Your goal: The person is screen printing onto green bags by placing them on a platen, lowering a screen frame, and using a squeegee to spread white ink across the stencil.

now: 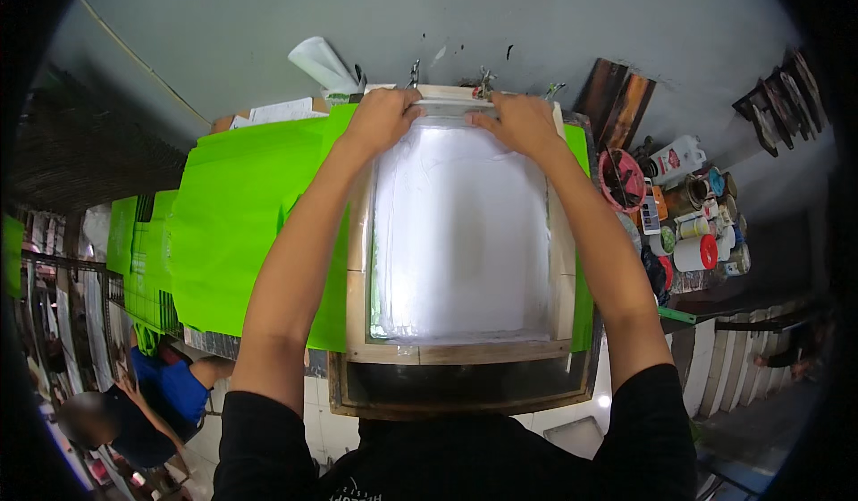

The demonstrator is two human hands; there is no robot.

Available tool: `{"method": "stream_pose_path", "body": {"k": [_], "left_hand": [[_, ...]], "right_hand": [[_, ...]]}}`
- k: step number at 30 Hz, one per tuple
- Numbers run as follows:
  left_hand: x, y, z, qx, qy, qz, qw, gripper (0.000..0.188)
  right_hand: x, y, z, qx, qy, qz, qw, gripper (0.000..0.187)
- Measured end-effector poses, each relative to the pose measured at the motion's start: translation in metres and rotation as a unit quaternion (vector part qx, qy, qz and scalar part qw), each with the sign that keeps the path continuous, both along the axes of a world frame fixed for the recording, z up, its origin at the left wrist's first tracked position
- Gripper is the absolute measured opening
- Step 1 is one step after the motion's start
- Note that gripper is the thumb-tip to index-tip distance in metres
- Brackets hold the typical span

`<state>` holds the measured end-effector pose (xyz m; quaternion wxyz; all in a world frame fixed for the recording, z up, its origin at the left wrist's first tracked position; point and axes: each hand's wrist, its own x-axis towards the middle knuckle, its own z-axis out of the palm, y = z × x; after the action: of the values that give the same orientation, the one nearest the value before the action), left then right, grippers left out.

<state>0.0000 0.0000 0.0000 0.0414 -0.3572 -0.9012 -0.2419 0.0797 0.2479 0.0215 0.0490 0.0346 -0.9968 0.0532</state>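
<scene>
A wooden-framed printing screen (pixel 478 353) lies flat in front of me, its pale mesh (pixel 465 233) shiny and taped round the edges. Across the far end of the mesh rests a long squeegee (pixel 447 108), light along the top and greyish below. My left hand (pixel 382 118) is closed on the squeegee's left end, thumb on the near side. On its right end my right hand (pixel 520 124) is closed the same way. Both arms stretch forward over the screen. Bright green sheets (pixel 241 224) lie left of the frame, and green also shows beneath its right edge.
Metal clamps (pixel 414 74) stand behind the screen by the grey wall. Several paint tubs (pixel 693 252), a pink basket (pixel 622 180), a white jug (pixel 679 157) and a phone (pixel 651 208) crowd the right side. At lower left sits another person (pixel 147 412) near a rack.
</scene>
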Motion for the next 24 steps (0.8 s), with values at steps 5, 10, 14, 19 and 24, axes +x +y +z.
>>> {"method": "stream_pose_path", "body": {"k": [5, 10, 14, 19, 24], "left_hand": [[0.000, -0.006, 0.018, -0.005, -0.012, -0.002, 1.000, 0.031], [0.021, -0.018, 0.001, 0.025, -0.031, -0.006, 0.999, 0.030], [0.050, -0.022, 0.004, 0.012, -0.056, 0.003, 0.998, 0.033], [0.091, -0.035, 0.005, 0.012, -0.062, 0.003, 0.998, 0.031], [0.138, -0.048, 0.013, 0.013, -0.080, -0.003, 0.997, 0.023]], "right_hand": [[0.003, -0.013, -0.005, -0.017, 0.027, -0.035, 0.999, 0.070], [0.022, -0.020, -0.010, 0.007, 0.003, -0.024, 1.000, 0.070], [0.049, -0.021, -0.015, -0.003, 0.017, -0.012, 1.000, 0.070], [0.087, -0.032, -0.012, -0.028, 0.017, 0.001, 0.999, 0.066], [0.128, -0.046, -0.012, -0.041, -0.016, -0.003, 0.999, 0.061]]}}
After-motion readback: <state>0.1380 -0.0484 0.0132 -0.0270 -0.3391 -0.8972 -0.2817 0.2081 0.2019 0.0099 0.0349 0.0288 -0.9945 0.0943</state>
